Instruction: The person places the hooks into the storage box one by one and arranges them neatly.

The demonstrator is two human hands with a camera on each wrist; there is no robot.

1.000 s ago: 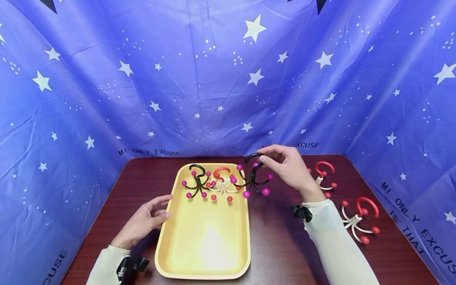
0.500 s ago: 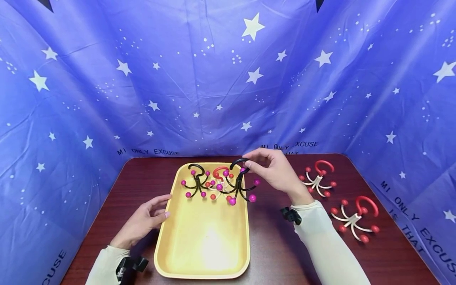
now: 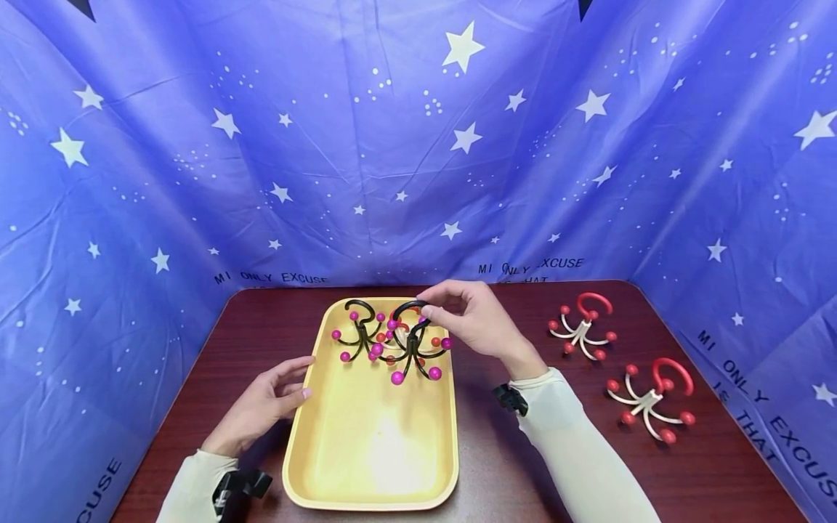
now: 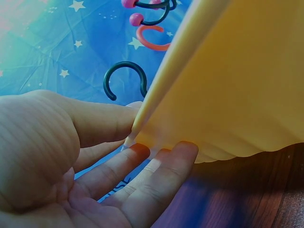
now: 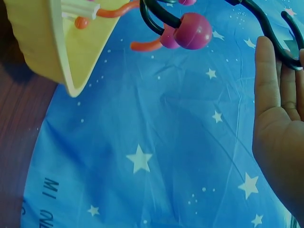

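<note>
My right hand [image 3: 474, 316] pinches the curved top of a black claw hanger [image 3: 412, 347] with pink ball tips, held over the far part of the yellow tray [image 3: 369, 503]. Behind it, a white-and-red claw hanger [image 3: 435, 341] is mostly covered in the head view. Another black claw hanger [image 3: 362, 334] with pink balls is at the tray's far left. The left hand [image 3: 268, 399] holds the tray's left rim. In the left wrist view its thumb lies at the edge, with fingertips [image 4: 185, 149] against the outer wall. The right wrist view catches the held hanger's pink ball [image 5: 192, 31].
Two more white claw hangers, each with a red hook and red balls, lie on the dark wooden table to the right: one farther back [image 3: 580, 333], one nearer [image 3: 647, 399]. A blue star-patterned curtain [image 3: 366, 145] encloses the back and sides.
My right hand has carried the black hanger leftward and slightly down, from beyond the tray's right rim to over the tray. The left hand keeps its place at the rim.
</note>
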